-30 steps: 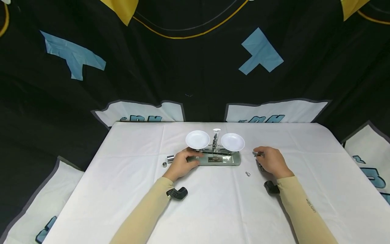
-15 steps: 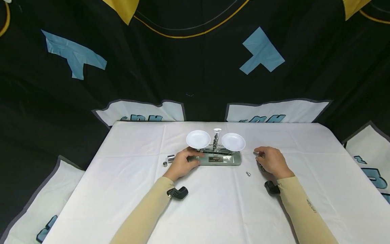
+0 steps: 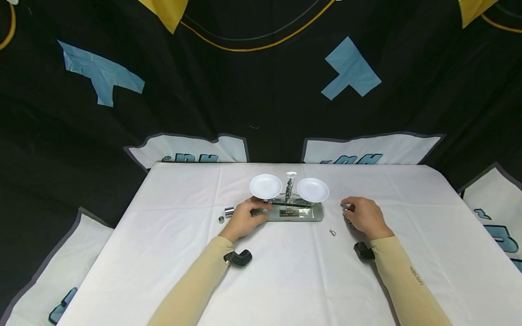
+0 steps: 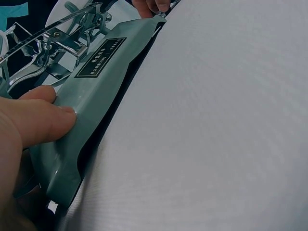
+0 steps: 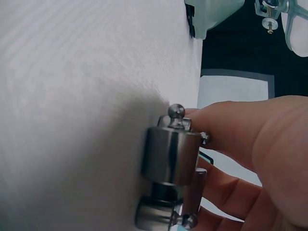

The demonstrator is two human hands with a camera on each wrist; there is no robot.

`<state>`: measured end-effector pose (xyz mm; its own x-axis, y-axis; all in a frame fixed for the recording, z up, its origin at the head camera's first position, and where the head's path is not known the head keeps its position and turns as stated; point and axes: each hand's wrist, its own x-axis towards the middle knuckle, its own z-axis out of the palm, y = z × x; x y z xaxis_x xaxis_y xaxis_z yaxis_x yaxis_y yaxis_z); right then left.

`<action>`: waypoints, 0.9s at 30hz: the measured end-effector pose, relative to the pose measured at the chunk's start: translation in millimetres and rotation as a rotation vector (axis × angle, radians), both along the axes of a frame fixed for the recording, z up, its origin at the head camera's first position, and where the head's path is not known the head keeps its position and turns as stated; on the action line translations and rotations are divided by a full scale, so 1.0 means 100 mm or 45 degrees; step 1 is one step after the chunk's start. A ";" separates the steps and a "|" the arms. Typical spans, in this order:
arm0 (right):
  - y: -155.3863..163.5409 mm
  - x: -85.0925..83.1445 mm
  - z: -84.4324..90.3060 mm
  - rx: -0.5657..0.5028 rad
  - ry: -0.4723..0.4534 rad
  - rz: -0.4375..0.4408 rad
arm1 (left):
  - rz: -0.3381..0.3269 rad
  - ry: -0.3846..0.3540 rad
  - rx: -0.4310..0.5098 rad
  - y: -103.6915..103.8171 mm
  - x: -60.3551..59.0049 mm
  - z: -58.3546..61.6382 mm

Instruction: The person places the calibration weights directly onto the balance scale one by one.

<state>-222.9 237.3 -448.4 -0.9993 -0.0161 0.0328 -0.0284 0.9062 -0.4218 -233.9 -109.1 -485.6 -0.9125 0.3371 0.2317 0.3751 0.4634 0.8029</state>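
A grey-green pan balance point(image 3: 299, 213) with two white pans stands on the white-covered table. My left hand point(image 3: 243, 220) grips the left end of its base; in the left wrist view the thumb point(image 4: 53, 122) lies on the green front face and the farther fingers are partly hidden. Right of the balance, my right hand point(image 3: 364, 216) pinches a small metal weight, mostly hidden by the fingers in the head view. In the right wrist view, a larger knobbed cylindrical weight point(image 5: 171, 156) stands before the thumb, and another weight point(image 5: 154, 214) lies below it.
Left of the balance lie a metal cylinder point(image 3: 229, 212) and a smaller metal piece point(image 3: 221, 219). One small knobbed weight point(image 3: 332, 232) lies between the balance and my right hand. A black patterned cloth point(image 3: 277, 90) hangs behind the table.
My right fingers shift very slightly around the small weight. The left hand keeps its grip on the balance, which stays in place.
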 end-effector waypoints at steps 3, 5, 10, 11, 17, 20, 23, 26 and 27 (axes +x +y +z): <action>0.00 0.00 0.00 0.013 -0.010 0.006 | -0.002 0.000 -0.007 0.00 0.00 0.00; 0.00 -0.01 0.01 0.021 -0.008 0.019 | -0.001 0.013 -0.014 -0.01 -0.01 0.01; 0.01 -0.03 0.03 0.037 -0.003 0.035 | -0.001 0.038 -0.023 0.00 -0.04 0.04; 0.01 -0.03 0.03 0.038 -0.003 0.034 | -0.002 0.035 -0.024 0.00 -0.04 0.04; 0.02 -0.03 0.01 0.032 0.016 0.051 | 0.002 0.014 -0.027 0.01 -0.03 0.04; 0.02 -0.02 -0.01 0.020 0.024 0.064 | 0.006 -0.004 -0.027 0.01 -0.01 0.02; 0.01 -0.02 -0.04 0.011 0.023 0.068 | 0.013 -0.023 -0.030 0.00 0.00 0.01; 0.00 -0.02 -0.05 0.012 0.025 0.061 | 0.009 -0.005 -0.027 0.00 0.01 0.00; 0.00 -0.02 -0.05 0.012 0.026 0.058 | 0.009 0.003 -0.025 0.00 0.01 0.00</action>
<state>-224.5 237.0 -453.1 -0.9967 -0.0619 0.0524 -0.0781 0.9077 -0.4123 -233.1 -109.2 -485.6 -0.9143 0.3352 0.2274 0.3737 0.4815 0.7928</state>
